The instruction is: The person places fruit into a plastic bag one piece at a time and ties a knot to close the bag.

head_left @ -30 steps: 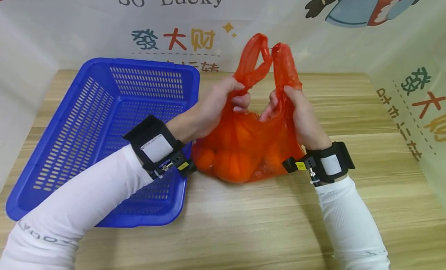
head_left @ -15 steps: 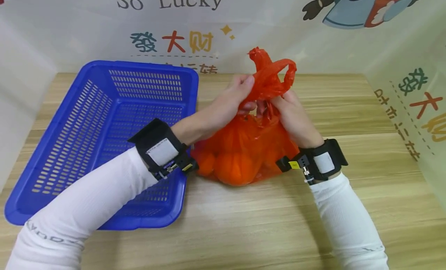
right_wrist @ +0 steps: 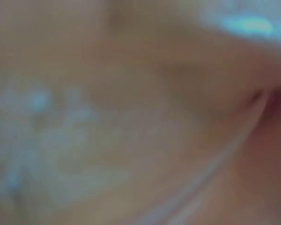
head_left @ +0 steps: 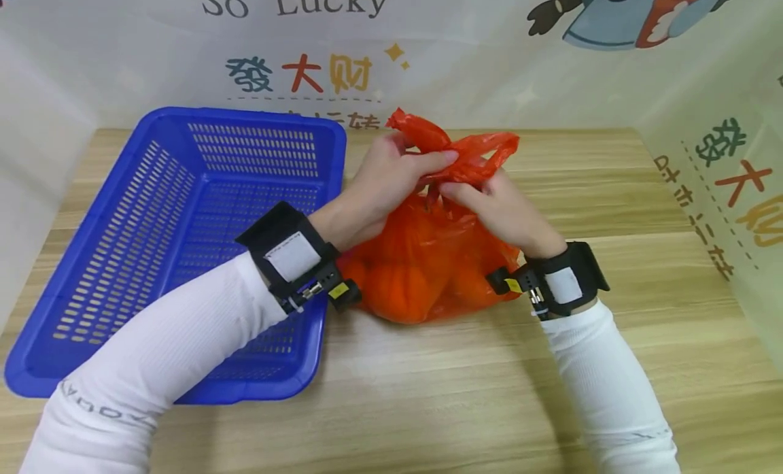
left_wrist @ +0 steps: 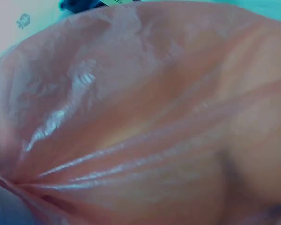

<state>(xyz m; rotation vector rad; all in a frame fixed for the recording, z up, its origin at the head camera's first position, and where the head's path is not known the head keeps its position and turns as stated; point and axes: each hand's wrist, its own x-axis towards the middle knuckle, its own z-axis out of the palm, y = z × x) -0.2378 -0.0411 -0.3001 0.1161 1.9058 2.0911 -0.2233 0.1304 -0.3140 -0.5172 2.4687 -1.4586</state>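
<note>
A red plastic bag [head_left: 422, 256] sits on the table with round orange items showing through its thin film. My left hand [head_left: 391, 178] pinches the gathered handles at the bag's neck, thumb on top. From the other side my right hand [head_left: 501, 205] grips the twisted neck just below, its thumb pointing left. The two handle loops cross above the hands, one leaning left, the other right. In the left wrist view, stretched bag film [left_wrist: 131, 117] fills most of the picture, its folds drawn to the lower left. The right wrist view is a blur of film close up.
A blue plastic basket [head_left: 333, 154] with slotted walls stands to the left of the bag, under my left forearm. Wood-grain table [head_left: 428, 399] extends in front and to the right. A printed white sheet [head_left: 465, 66] hangs behind.
The two handles, upright and apart a second ago, are now crossed and twisted together lower down. My hands have drawn closer to each other. The basket has not moved.
</note>
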